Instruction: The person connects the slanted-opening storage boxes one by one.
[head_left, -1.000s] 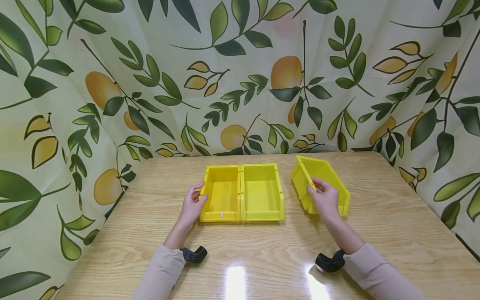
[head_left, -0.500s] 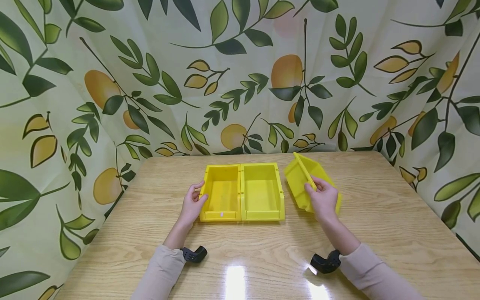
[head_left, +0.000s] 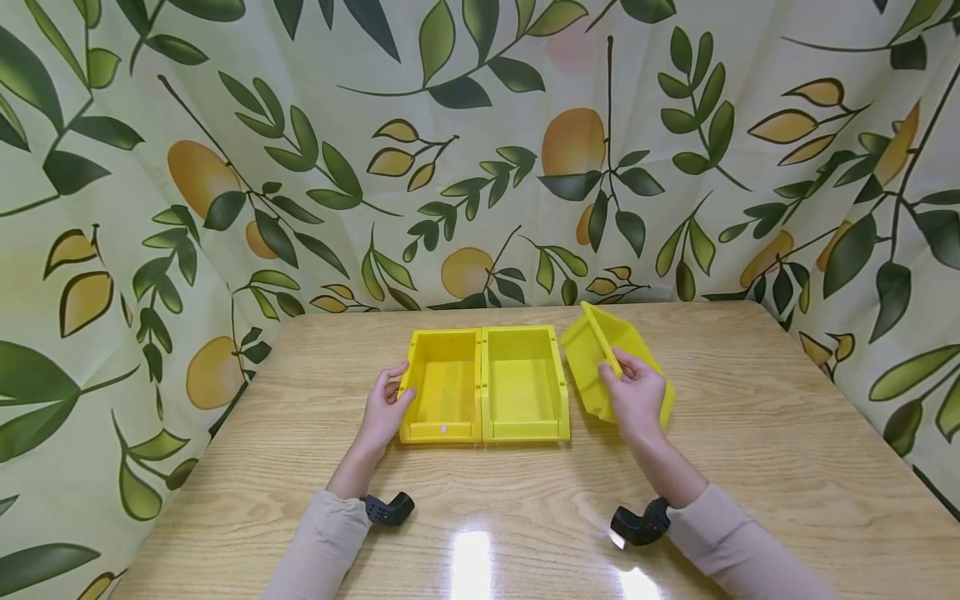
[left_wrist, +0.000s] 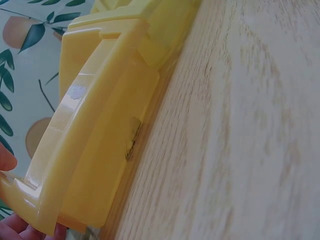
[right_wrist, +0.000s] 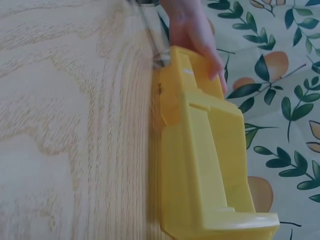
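Two open-front plastic bins stand side by side on the table, an orange-yellow bin (head_left: 444,383) on the left and a lemon-yellow bin (head_left: 522,379) against it. My left hand (head_left: 385,408) grips the left wall of the orange-yellow bin; its fingers (left_wrist: 20,230) show at the corner in the left wrist view. A third yellow bin (head_left: 587,367) tilts beside the pair, its left rim pinched between the thumb and fingers of my right hand (head_left: 637,396). Whether it touches the lemon-yellow bin I cannot tell. In the right wrist view only the standing pair and my left hand appear.
The bins are on a wood-grain table (head_left: 525,517), toward its back edge. A leaf-and-fruit patterned cloth (head_left: 465,208) hangs behind and at both sides. Black wrist devices (head_left: 390,508) sit on both forearms. Light reflects off the table's front part.
My right hand has carried the third bin leftward, close to the lemon-yellow bin, and its tilt has grown. The left hand and the two standing bins have stayed put.
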